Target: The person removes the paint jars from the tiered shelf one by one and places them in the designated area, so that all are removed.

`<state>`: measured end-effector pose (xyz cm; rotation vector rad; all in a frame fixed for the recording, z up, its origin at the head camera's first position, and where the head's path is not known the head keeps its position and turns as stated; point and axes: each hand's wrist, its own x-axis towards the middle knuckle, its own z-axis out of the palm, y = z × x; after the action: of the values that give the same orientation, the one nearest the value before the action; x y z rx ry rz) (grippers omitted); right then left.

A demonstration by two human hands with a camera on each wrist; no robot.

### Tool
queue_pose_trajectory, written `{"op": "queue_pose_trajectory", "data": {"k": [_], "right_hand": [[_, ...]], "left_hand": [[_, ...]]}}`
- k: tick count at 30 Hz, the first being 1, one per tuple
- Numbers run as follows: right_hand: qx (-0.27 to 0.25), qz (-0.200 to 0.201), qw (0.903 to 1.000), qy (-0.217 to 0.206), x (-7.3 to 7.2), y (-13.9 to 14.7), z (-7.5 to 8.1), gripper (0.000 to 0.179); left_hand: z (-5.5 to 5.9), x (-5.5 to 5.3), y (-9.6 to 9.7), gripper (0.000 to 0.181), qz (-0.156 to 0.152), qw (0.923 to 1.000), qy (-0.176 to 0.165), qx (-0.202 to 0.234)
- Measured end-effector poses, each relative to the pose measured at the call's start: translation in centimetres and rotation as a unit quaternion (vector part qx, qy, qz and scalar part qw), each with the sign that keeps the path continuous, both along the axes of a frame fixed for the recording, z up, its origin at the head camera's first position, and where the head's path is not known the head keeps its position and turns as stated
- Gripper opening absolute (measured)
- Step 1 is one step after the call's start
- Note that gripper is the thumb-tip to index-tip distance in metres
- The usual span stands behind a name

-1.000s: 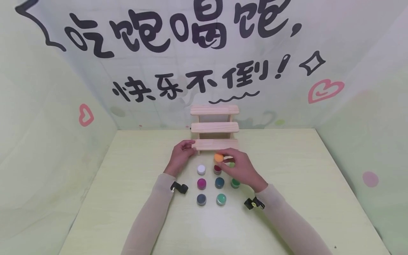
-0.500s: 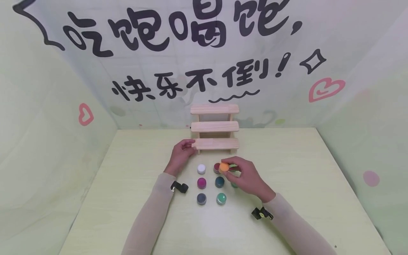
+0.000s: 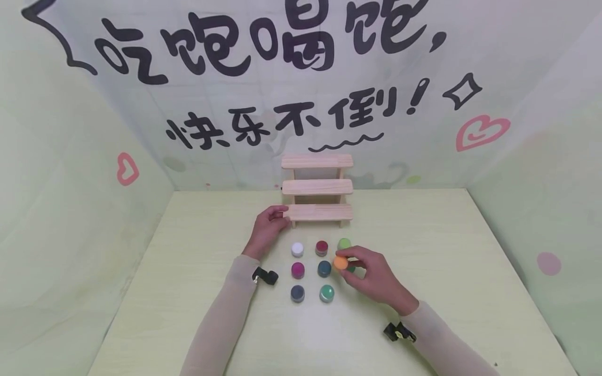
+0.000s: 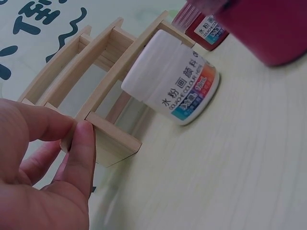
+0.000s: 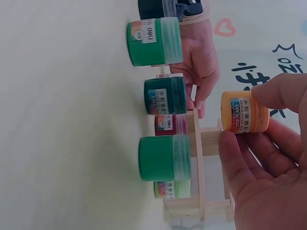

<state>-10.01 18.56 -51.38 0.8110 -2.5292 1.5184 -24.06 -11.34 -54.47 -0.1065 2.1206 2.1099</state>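
A three-step wooden stand [image 3: 317, 212] stands at the back of the table. My left hand [image 3: 266, 230] pinches the left end of its lowest step between thumb and fingers. Over the small jars, my right hand [image 3: 378, 277] holds an orange gouache paint jar [image 5: 242, 112] by thumb and fingertips, off the table. Beneath and around it stand a light green jar [image 3: 345, 244], a dark blue jar [image 3: 324, 268] and a green jar [image 5: 157, 158], the last partly hidden by the right fingers in the head view.
Left of these are a white jar [image 3: 297, 249], a dark red jar [image 3: 322, 247] and a magenta jar [image 3: 298, 270]. Nearer me stand a grey-blue jar [image 3: 297, 293] and a mint green jar [image 3: 326, 293]. A printed cloth wall [image 3: 226, 172] rises behind the stand.
The right hand has carried the orange jar from just before the stand, back toward me and to the right. The light green jar has come into view. The left hand stays put.
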Motion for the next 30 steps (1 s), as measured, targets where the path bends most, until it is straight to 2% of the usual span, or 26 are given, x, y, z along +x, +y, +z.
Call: {"op": "queue_pose_trajectory", "data": {"k": [4,14,24,30], "right_hand": [[-0.011,0.007,0.9999,0.01,0.7,0.5,-0.4,0.036],[-0.003,0.031,0.9995,-0.007,2.1,1.3,-0.7,0.036],[0.034,0.05,0.9959,-0.067,3.0,2.3,-1.2,0.039],[0.07,0.045,0.9918,-0.097,3.1,2.5,-1.5,0.035]], "left_hand": [[0.1,-0.1,0.0,0.036,-0.003,0.9999,0.005,-0.008],[0.3,-0.4,0.0,0.036,-0.004,0.9998,-0.004,-0.018],[0.2,-0.2,0.0,0.036,0.0,0.9999,-0.009,-0.005],[0.1,0.0,0.1,0.037,-0.001,1.0,-0.004,-0.005]]}}
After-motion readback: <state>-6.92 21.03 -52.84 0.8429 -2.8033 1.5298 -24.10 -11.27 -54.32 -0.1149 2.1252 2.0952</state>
